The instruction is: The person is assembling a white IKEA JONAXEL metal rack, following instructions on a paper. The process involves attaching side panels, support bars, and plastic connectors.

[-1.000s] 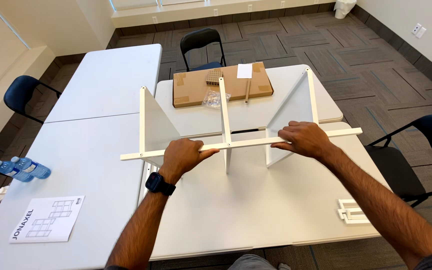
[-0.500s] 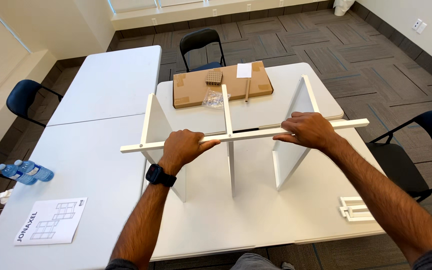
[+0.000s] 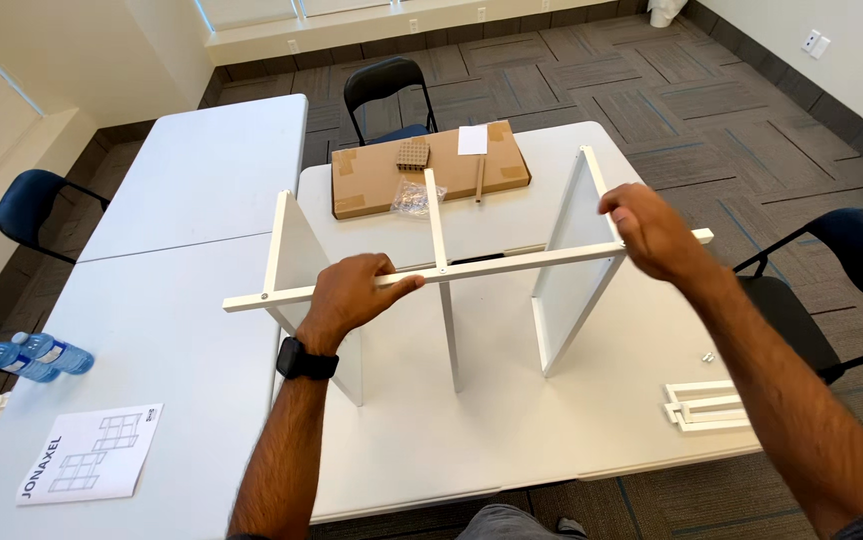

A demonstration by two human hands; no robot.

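- The white rail (image 3: pixel 512 266) is gripped by the left hand (image 3: pixel 352 297), fingers curled over its top, a black watch (image 3: pixel 307 358) worn at the wrist.
- The right hand (image 3: pixel 657 232) is seen at the far end of the rail, where it meets the right panel (image 3: pixel 572 270); whether it is closed on anything cannot be told, as motion blur hides the fingers.
- The rail is held level across the tops of three upright white panels, the left panel (image 3: pixel 297 270), a thin middle panel (image 3: pixel 444 290) and the right one.
- The frame is stood on a white table (image 3: pixel 512 440).
- Behind it a flat cardboard box (image 3: pixel 372 180) is laid, with a bag of hardware (image 3: pixel 417 198) at its near edge.
- Small white parts (image 3: pixel 707 405) are laid near the table's right edge.
- On the adjoining table (image 3: pixel 152 330) to the left, an instruction sheet (image 3: pixel 87 465) and two water bottles (image 3: pixel 32 355) are placed.
- Dark chairs (image 3: pixel 387 95) are set around the tables.
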